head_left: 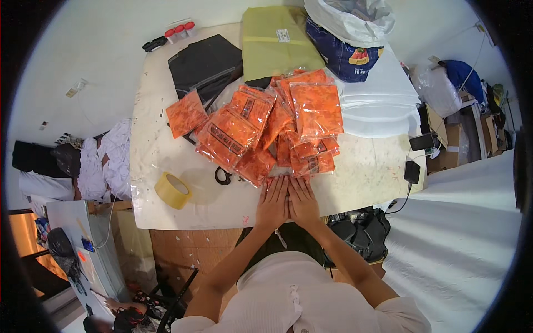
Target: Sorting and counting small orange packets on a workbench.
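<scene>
My left hand (pixel 272 204) and my right hand (pixel 303 204) lie flat side by side at the table's near edge. Their fingers are stretched forward, and the thumbs meet in the middle. Something orange shows a little under the fingertips, mostly hidden by them. Just beyond my fingers is a loose heap of orange patterned cloth packets (pixel 227 132) in clear plastic, some with a dark label. One separate orange packet (pixel 186 114) lies at the heap's left side. To the left of my hands are a black ring-shaped handle (pixel 222 176) and a roll of yellowish tape (pixel 173 190).
Behind the heap lie folded black fabric (pixel 205 65), olive fabric (pixel 280 53) and a blue-and-white sack (pixel 350 61). Stacked white fabric (pixel 380 108) covers the right rear. A black adapter (pixel 411 172) with a cable sits at the right edge. Red-capped containers (pixel 180 32) stand far left.
</scene>
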Tool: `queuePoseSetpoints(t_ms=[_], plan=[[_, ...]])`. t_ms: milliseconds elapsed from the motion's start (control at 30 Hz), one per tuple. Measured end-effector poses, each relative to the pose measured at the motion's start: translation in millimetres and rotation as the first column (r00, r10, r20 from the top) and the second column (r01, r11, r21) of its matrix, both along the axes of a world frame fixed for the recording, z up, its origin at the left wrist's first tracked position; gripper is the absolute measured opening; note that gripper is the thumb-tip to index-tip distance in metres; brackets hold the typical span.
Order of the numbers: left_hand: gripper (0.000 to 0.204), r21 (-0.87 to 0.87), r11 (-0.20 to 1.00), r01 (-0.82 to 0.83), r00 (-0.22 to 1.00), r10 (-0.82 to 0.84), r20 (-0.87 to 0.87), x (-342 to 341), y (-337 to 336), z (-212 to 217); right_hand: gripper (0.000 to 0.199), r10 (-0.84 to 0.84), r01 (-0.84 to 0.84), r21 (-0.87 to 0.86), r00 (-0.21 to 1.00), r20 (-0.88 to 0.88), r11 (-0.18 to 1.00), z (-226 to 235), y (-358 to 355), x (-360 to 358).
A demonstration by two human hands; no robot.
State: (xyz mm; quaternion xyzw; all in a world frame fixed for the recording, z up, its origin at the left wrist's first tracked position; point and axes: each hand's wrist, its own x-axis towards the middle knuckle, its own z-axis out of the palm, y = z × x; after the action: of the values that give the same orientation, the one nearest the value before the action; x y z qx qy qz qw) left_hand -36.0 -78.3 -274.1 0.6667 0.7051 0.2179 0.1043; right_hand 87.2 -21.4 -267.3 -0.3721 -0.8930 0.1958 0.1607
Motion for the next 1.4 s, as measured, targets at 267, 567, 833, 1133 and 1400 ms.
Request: queuePoseSetpoints(t_ms=[267,567,833,1133,1400], plan=[[0.055,-0.028,0.998,-0.049,0.998,0.048,-0.044,1.3,-1.9,-2.1,0.053,0.054,-0.051,-0.037,0.995,0.089,0.998,1.0,-1.3,3.3],[0.038,0.176,0.962,0.21,0.924,-0.254,0.285,-53.4,-15.1,-8.2,0.064,0.151,-0.149,-0.033,0.986,0.074,0.988,4.6,5.3,7.6],[0.018,0.102,0.671,-0.735,0.426,0.339,0.839,-102.0,11.4,18.9,0.044,0.106,-0.108,-0.001,0.975,-0.193,0.994,-0.9,2.8,16.9],[0.045,-0.173,0.662,-0.729,0.304,0.54,0.784,-137.8,39.5,26.8,0.022,0.066,-0.097,-0.057,0.912,-0.404,0.994,-3.8,3.5,22.5],[0.052,0.011,0.993,-0.119,0.15,0.007,0.989,-114.1,-0.6,116.7,0.041,-0.595,-0.546,-0.764,0.502,-0.627,0.344,53.3,-10.2,27.8]])
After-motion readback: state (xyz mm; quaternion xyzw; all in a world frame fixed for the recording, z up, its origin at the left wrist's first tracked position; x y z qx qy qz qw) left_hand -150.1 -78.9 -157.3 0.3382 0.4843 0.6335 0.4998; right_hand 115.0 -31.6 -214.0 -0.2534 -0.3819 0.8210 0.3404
